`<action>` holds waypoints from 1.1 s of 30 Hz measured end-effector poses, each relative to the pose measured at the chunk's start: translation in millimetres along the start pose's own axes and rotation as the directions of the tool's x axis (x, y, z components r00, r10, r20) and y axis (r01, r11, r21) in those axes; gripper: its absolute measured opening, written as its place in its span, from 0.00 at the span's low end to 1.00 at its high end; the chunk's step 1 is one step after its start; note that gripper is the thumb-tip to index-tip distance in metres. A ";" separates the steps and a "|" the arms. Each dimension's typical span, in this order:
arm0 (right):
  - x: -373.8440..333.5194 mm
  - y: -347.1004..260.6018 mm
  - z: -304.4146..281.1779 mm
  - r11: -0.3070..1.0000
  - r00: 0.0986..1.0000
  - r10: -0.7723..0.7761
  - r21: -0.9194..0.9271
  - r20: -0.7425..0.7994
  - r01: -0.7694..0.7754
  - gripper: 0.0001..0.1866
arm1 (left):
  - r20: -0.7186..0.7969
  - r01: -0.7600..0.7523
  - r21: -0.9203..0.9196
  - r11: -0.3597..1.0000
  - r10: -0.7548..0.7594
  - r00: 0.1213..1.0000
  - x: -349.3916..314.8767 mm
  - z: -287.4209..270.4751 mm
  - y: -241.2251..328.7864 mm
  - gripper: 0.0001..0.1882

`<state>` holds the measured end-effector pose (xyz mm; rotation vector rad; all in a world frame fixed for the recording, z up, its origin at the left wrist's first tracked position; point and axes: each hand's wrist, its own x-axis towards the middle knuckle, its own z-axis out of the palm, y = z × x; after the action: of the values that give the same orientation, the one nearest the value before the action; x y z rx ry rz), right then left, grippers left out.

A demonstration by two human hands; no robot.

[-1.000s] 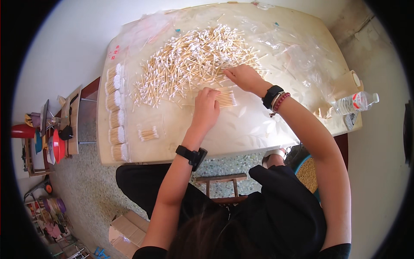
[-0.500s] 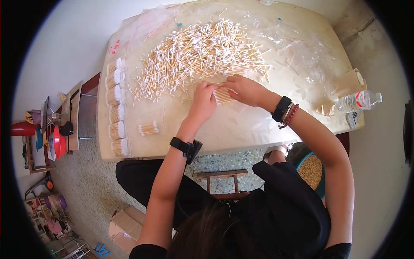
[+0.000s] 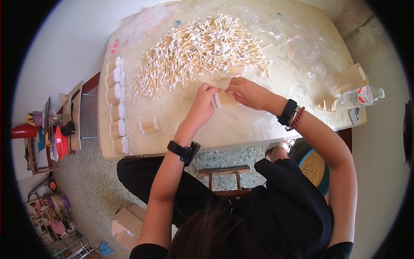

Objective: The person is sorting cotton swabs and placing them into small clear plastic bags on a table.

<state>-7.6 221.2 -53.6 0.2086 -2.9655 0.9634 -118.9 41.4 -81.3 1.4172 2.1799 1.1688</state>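
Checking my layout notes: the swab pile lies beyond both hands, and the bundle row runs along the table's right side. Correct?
Wrong side: the head view shows the bundle row along the table's left. The swab pile does lie beyond the left hand and right hand.

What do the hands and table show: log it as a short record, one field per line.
Left hand: at the left end of a flat row of swabs
Right hand: fingers over that row's upper right; grip unclear
Beyond hands: loose swab pile
Table's left edge: column of swab bundles
Between column and left hand: small swab group
Table's right side: clear bottle
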 end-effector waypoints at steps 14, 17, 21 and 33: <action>-45.7 -50.2 15.4 0.946 0.997 0.036 -0.318 -0.061 -0.054 0.21 | 0.011 0.149 0.380 0.913 -0.166 0.986 -64.3 12.4 57.1 0.33; -50.5 -52.6 31.3 0.918 0.995 0.022 -0.392 -0.097 -0.059 0.25 | -0.006 0.163 0.444 0.881 -0.179 0.984 -71.3 28.3 57.6 0.34; -55.0 -54.8 38.5 0.912 0.988 0.122 -0.383 -0.094 -0.149 0.26 | -0.014 0.187 0.541 0.820 -0.213 0.977 -72.3 38.3 58.9 0.33; -58.2 -57.9 39.6 0.927 0.977 0.199 -0.309 -0.079 -0.214 0.27 | -0.062 0.151 0.526 0.837 -0.140 0.988 -72.6 35.1 63.2 0.35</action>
<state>58.7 158.7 -55.1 -0.1338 -3.0857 0.4780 -23.2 7.2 -68.6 1.3897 2.7056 0.5388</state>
